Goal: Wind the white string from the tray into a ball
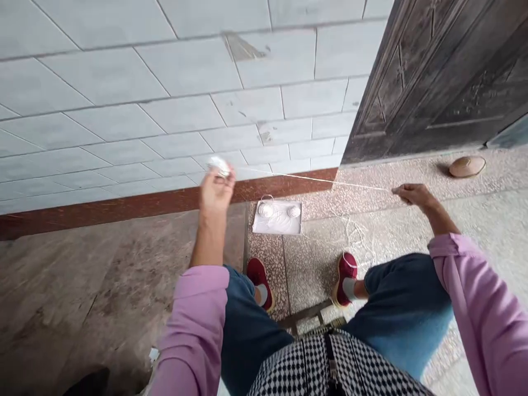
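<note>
My left hand (217, 190) is closed around a small white ball of string (219, 165), slightly blurred, held up in front of the tiled wall. From it a white string (325, 180) runs taut across to the right. Its other end is pinched between the fingers of my right hand (414, 195), held out over the speckled floor. Below and between the hands lies a shallow white tray (297, 226) with two white balls of string (265, 209) and loose loops in it. More loose string (358, 236) lies tangled on the floor beside my right shoe.
A white tiled wall (181, 121) with a red-brown base strip stands ahead. A dark carved wooden door (437, 82) is at the upper right. Near it, a tan rounded object (467, 166) rests on the floor. My red shoes (345, 275) stand either side below the tray.
</note>
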Tool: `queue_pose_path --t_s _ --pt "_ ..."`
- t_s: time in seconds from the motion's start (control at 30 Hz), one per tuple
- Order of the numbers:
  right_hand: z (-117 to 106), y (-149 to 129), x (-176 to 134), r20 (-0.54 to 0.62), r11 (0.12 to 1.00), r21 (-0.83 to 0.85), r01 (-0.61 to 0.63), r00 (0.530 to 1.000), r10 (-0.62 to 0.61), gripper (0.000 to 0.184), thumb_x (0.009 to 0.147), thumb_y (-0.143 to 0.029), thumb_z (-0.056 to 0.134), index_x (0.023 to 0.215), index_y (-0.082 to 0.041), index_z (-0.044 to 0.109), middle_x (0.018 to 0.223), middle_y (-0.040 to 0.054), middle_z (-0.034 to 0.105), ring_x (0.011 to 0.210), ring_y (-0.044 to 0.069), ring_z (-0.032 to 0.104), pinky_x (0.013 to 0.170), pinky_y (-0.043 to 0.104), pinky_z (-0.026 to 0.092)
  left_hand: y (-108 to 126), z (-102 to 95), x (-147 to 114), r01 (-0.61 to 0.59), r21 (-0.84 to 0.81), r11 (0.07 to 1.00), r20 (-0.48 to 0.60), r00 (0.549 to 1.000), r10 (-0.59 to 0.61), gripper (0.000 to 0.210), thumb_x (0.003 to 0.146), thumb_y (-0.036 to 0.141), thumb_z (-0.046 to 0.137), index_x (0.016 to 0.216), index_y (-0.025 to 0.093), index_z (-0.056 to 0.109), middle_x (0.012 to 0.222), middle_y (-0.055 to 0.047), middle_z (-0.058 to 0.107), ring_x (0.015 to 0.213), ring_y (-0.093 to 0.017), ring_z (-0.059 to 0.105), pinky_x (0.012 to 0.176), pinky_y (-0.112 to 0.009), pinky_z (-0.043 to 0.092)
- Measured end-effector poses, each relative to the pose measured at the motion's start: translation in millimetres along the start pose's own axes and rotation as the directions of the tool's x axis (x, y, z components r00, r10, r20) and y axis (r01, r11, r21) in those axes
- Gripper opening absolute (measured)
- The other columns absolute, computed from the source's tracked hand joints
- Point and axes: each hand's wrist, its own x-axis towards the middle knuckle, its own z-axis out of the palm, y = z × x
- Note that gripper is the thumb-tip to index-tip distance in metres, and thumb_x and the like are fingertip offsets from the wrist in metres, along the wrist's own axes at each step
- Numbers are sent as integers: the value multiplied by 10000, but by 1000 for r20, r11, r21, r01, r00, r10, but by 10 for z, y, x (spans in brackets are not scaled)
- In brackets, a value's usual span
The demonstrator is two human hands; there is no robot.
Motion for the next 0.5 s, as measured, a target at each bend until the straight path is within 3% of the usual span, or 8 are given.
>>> queue_pose_path --t_s 0.07,0.13,0.23,0.33,0.4,0.5 --pt "-34 31 -25 -54 997 -70 -24 998 20 520 759 -542 960 585 -216 595 521 -3 502 516 109 397 516 308 288 176 -137 99 -72 8 997 -33 997 73 146 973 152 720 868 252 701 864 18 800 1075 -134 764 919 -225 658" --pt "-54 4 -65 -29 994 -96 -48 999 45 454 765 -504 968 637 -196 661 536 -4 531 522 106 413 515 305 292 332 -269 154 -88 -15 996 -128 988 85 216 1047 155 616 859 250 665 823 57 793 1046 -106 741 921 -209 644" --pt "-214 -100 -154 185 997 -44 -60 981 68 397 776 -498 964 764 -152 769 570 -8 554 515 89 418 499 303 254 505 -430 155 -46 -62 997 -293 956 26 240 1090 170 536 877 215 635 771 59 772 940 -84 720 836 -173 634" --pt "-590 -210 -222 310 998 36 -60 950 46 392 845 -478 917 828 -100 818 554 -25 498 488 54 361 498 324 185 584 -528 129 -4 -73 997 -417 908 -27 200 1083 169 525 908 182 620 796 21 751 890 -96 719 745 -167 636" --pt "-850 -269 -234 262 998 41 -47 964 35 346 865 -426 914 806 -98 820 548 -19 498 485 50 372 495 328 189 588 -543 121 15 -63 998 -446 894 -41 179 1081 130 512 936 165 610 847 0 737 895 -111 726 730 -183 647" --pt "-1004 -331 -248 115 1000 -8 1 993 0 267 844 -347 951 789 -120 822 670 80 671 574 103 545 506 308 321 541 -508 119 -3 -49 999 -426 905 -18 152 1076 66 507 981 132 606 926 -29 721 926 -132 738 728 -215 663"
